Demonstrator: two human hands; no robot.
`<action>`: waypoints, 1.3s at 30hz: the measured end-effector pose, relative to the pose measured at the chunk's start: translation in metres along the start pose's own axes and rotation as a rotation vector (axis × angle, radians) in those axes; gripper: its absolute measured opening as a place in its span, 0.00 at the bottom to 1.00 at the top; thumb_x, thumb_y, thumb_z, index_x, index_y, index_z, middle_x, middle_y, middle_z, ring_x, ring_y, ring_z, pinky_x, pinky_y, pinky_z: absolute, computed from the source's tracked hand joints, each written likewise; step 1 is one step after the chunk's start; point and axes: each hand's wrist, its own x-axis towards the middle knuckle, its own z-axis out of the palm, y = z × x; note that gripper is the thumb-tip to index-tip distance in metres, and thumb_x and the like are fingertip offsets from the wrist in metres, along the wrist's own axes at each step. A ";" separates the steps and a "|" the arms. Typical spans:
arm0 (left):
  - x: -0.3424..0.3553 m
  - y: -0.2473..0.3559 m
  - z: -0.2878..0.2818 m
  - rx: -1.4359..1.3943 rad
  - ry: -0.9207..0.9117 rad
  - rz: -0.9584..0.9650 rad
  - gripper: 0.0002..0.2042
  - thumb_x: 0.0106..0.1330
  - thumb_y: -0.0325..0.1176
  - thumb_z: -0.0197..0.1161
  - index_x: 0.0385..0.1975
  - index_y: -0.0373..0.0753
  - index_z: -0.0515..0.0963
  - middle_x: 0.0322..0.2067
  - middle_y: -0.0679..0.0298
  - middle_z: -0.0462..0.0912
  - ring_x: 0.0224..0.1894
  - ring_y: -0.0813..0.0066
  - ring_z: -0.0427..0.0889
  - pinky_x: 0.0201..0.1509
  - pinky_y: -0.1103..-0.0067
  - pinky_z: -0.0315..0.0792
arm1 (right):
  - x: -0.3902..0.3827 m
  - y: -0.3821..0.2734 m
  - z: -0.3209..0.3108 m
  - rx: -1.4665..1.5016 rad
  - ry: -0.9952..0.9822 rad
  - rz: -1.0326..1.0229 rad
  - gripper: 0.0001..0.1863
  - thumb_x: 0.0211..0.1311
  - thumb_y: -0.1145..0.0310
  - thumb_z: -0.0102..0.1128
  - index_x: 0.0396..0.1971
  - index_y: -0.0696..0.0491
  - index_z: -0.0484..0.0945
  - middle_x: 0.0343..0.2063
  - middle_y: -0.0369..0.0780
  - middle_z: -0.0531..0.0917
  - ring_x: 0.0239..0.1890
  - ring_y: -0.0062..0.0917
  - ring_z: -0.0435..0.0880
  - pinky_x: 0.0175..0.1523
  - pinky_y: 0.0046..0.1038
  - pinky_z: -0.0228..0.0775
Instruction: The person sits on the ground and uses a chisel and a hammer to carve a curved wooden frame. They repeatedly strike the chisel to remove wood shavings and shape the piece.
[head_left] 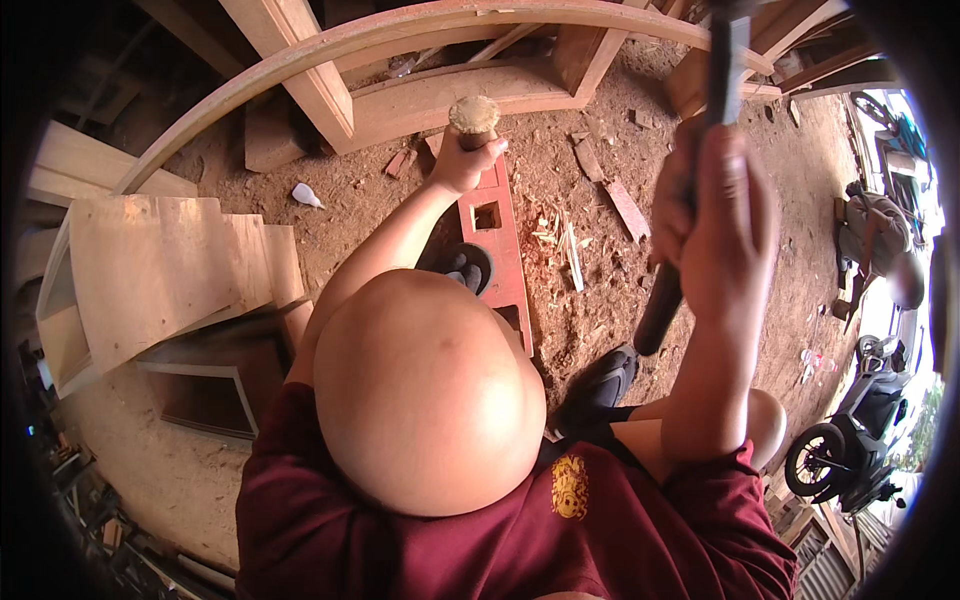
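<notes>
My left hand [465,168] is closed round the upright handle of a chisel [474,117], whose wooden end is flattened and frayed. The blade is hidden below the hand. Under it lies a long reddish wooden beam [497,250] with square mortise holes cut in it. Raised at the right, my right hand [722,205] grips a hammer [660,312] by its dark handle. The hammer's head is at the top edge of the view, blurred and partly cut off. My knee covers part of the near end of the beam.
A curved wooden frame [420,35] spans the far side. Stacked plywood pieces [160,270] stand at the left. Wood chips [570,250] and offcuts [625,210] litter the dirt floor beside my shoe [605,380]. At the right are a motorcycle [850,440] and another person [880,235].
</notes>
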 end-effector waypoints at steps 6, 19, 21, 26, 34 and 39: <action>0.002 0.006 0.014 0.131 -0.072 0.090 0.10 0.55 0.31 0.66 0.32 0.41 0.71 0.24 0.78 0.69 0.24 0.87 0.64 0.30 0.82 0.62 | 0.021 0.074 0.019 -0.809 -0.080 -0.063 0.22 0.70 0.51 0.47 0.32 0.58 0.71 0.18 0.46 0.74 0.22 0.38 0.75 0.28 0.36 0.68; -0.005 0.001 0.010 0.077 0.013 0.094 0.09 0.56 0.31 0.64 0.20 0.44 0.70 0.17 0.76 0.67 0.20 0.87 0.65 0.25 0.82 0.60 | 0.005 0.076 -0.013 0.124 -0.098 0.465 0.19 0.73 0.51 0.43 0.28 0.50 0.65 0.14 0.27 0.62 0.12 0.10 0.57 0.15 0.16 0.51; -0.004 0.001 0.009 0.014 0.052 0.102 0.09 0.57 0.31 0.62 0.19 0.43 0.69 0.14 0.74 0.65 0.17 0.85 0.64 0.21 0.82 0.59 | 0.006 0.074 -0.017 0.272 -0.120 0.496 0.20 0.73 0.50 0.43 0.28 0.50 0.64 0.13 0.27 0.61 0.11 0.10 0.56 0.15 0.17 0.51; 0.005 0.005 -0.020 -0.151 0.096 0.100 0.16 0.62 0.38 0.55 0.15 0.41 0.62 0.08 0.71 0.58 0.11 0.81 0.55 0.17 0.81 0.51 | 0.000 0.065 -0.013 0.306 -0.083 0.557 0.18 0.74 0.53 0.41 0.26 0.49 0.63 0.14 0.24 0.57 0.14 0.08 0.51 0.17 0.16 0.44; 0.011 0.010 -0.001 -0.176 0.018 0.093 0.14 0.61 0.32 0.60 0.14 0.41 0.66 0.09 0.72 0.63 0.11 0.85 0.59 0.15 0.82 0.54 | 0.000 0.060 -0.014 0.309 -0.098 0.541 0.19 0.74 0.53 0.41 0.25 0.49 0.63 0.14 0.24 0.57 0.14 0.08 0.51 0.17 0.16 0.44; 0.009 0.004 0.002 -0.105 0.039 0.049 0.14 0.61 0.32 0.57 0.15 0.40 0.64 0.09 0.71 0.61 0.11 0.84 0.57 0.16 0.82 0.52 | -0.001 0.053 -0.012 0.296 -0.098 0.520 0.19 0.74 0.53 0.41 0.25 0.49 0.63 0.14 0.25 0.57 0.13 0.09 0.51 0.17 0.16 0.44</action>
